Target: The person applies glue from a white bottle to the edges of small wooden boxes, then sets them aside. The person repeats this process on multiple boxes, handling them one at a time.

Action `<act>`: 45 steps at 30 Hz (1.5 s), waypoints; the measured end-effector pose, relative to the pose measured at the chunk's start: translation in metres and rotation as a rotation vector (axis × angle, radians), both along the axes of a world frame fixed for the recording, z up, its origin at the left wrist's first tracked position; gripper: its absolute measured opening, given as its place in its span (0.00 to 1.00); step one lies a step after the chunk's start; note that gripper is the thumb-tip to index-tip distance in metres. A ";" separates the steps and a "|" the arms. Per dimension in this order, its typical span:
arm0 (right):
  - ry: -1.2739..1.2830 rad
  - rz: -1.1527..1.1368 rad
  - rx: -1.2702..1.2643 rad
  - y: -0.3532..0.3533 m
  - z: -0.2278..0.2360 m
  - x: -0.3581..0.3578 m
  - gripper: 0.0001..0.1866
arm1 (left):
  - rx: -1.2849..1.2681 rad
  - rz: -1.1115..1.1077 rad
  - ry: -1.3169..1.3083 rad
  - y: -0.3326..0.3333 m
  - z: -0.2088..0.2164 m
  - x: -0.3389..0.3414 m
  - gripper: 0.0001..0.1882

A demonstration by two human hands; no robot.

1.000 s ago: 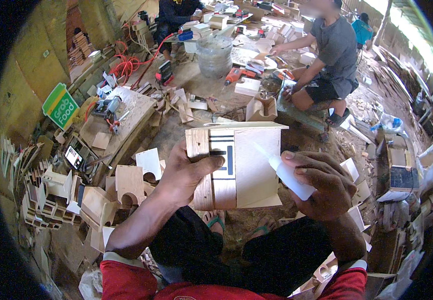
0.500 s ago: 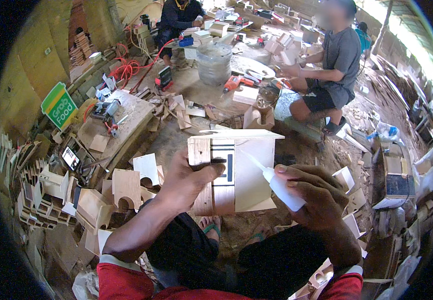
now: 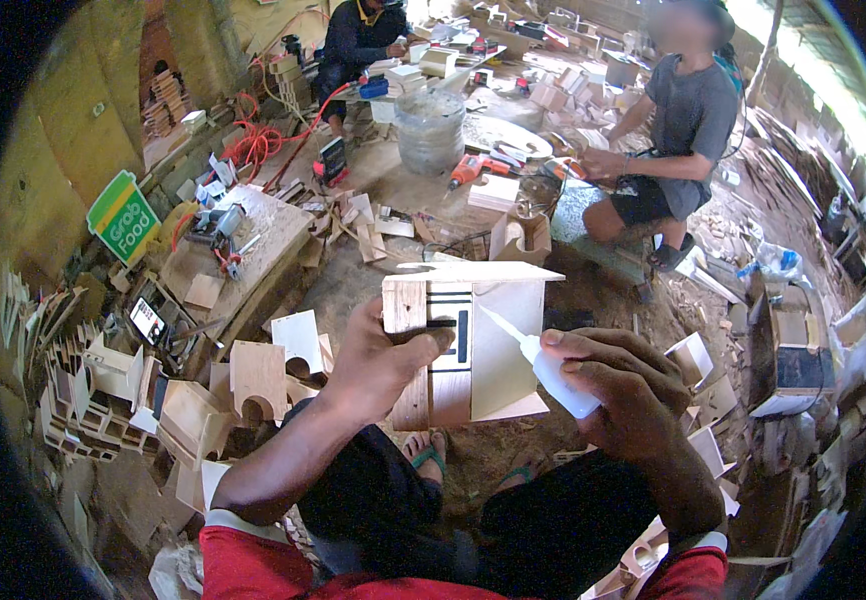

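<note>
My left hand (image 3: 378,362) grips a small wooden box (image 3: 505,350) by its left side, thumb across the front. Black printed lines mark the box's pale face, and a thin panel juts out along its top. In my right hand (image 3: 643,385) is a white squeeze bottle of glue (image 3: 561,380), its long narrow nozzle pointing up and left. The nozzle tip lies over the box's plain panel, near the printed edge; whether it touches, I cannot tell. Both hands hold these things above my lap.
Cut wooden pieces and part-built boxes (image 3: 193,420) lie at my left, beside a low workbench (image 3: 273,235) with tools. An orange drill (image 3: 473,170) and a clear plastic tub (image 3: 430,135) stand ahead. One person (image 3: 688,120) crouches at right; another (image 3: 358,50) sits farther back.
The glue bottle has shifted slightly left and up, bringing its nozzle nearer the printed part of the box. My left hand keeps its hold on the box.
</note>
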State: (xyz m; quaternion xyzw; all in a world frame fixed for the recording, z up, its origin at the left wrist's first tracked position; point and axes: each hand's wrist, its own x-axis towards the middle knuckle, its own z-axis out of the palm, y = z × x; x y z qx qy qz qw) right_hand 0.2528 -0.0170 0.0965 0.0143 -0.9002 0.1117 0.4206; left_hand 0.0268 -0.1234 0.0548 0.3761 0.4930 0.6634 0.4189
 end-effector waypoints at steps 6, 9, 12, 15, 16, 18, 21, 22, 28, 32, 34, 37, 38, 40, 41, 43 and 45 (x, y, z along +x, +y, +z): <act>0.161 0.015 -0.128 0.005 -0.009 -0.005 0.20 | -0.007 0.046 -0.041 -0.003 0.002 0.001 0.15; 0.151 0.033 -0.201 0.007 -0.012 -0.003 0.18 | -0.032 0.128 0.062 0.000 -0.002 -0.003 0.15; 0.102 0.064 -0.268 0.008 -0.017 -0.004 0.18 | -0.035 0.195 0.053 0.004 -0.006 -0.009 0.16; 0.045 0.129 -0.306 0.009 -0.020 -0.007 0.17 | 0.062 0.183 -0.020 0.003 -0.005 -0.017 0.15; 0.038 0.141 -0.327 0.009 -0.020 -0.009 0.17 | 0.056 0.193 0.074 0.002 -0.004 -0.018 0.14; 0.000 0.152 -0.338 0.009 -0.021 -0.010 0.17 | 0.052 0.205 0.261 -0.001 -0.002 -0.021 0.13; -0.057 0.146 -0.338 0.009 -0.022 -0.012 0.16 | -0.060 0.237 0.731 0.002 0.000 -0.023 0.12; -0.080 0.141 -0.344 0.008 -0.024 -0.012 0.16 | -0.231 0.313 1.118 0.002 0.000 -0.023 0.14; -0.084 0.128 -0.285 0.008 -0.026 -0.019 0.14 | -0.122 0.338 0.553 0.000 0.015 -0.030 0.15; -0.027 0.188 -0.259 0.008 -0.024 -0.019 0.15 | -0.128 0.282 0.346 -0.006 0.021 -0.028 0.13; -0.024 0.194 -0.262 0.007 -0.024 -0.018 0.15 | -0.103 0.249 0.295 -0.007 0.021 -0.026 0.13; -0.022 0.163 -0.323 0.006 -0.026 -0.018 0.14 | -0.063 0.268 0.254 -0.004 0.018 -0.021 0.13; -0.026 0.167 -0.322 0.005 -0.027 -0.018 0.14 | -0.031 0.258 0.240 -0.005 0.017 -0.021 0.13; -0.034 0.170 -0.315 0.005 -0.027 -0.018 0.14 | -0.019 0.223 0.220 -0.005 0.015 -0.020 0.14; -0.037 0.179 -0.324 0.005 -0.027 -0.018 0.14 | -0.008 0.235 0.228 -0.005 0.015 -0.020 0.14; -0.042 0.181 -0.337 0.006 -0.027 -0.018 0.15 | 0.000 0.251 0.242 -0.005 0.013 -0.019 0.14; -0.056 0.199 -0.330 0.007 -0.026 -0.018 0.15 | -0.015 0.256 0.251 -0.005 0.012 -0.020 0.14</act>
